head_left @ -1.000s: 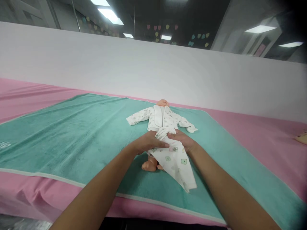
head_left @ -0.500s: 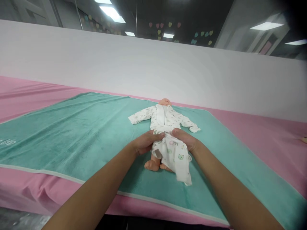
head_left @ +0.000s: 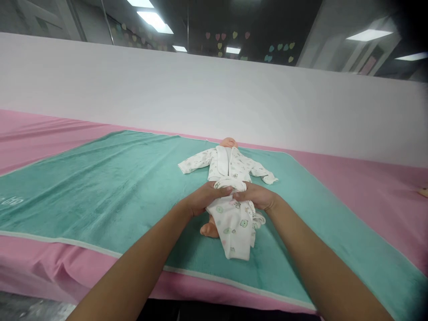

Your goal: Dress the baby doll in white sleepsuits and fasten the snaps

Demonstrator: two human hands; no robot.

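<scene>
A baby doll (head_left: 229, 142) lies on its back, its head toward the wall. It wears a white printed jacket (head_left: 239, 163) with both sleeves spread sideways. Over its lower body hang white baby pants (head_left: 234, 227) with green animal prints, the waistband bunched up. My left hand (head_left: 207, 196) grips the bunched waistband from the left, thumb on top. From the right, my right hand (head_left: 256, 195) pinches the same fabric, its thumb close to the left one. One doll foot (head_left: 209, 229) shows at the left of the pants; the other leg is hidden.
A teal blanket (head_left: 133, 178) with a pale edge is spread under the doll, over a pink cover (head_left: 368, 187). Behind stands a white low wall (head_left: 200, 93) topped by dark glass with heart stickers. A small object (head_left: 424, 191) sits at the far right edge.
The pants have swung left and lie straighter, now covering more of the doll's legs. My right thumb has moved down and left on the fabric.
</scene>
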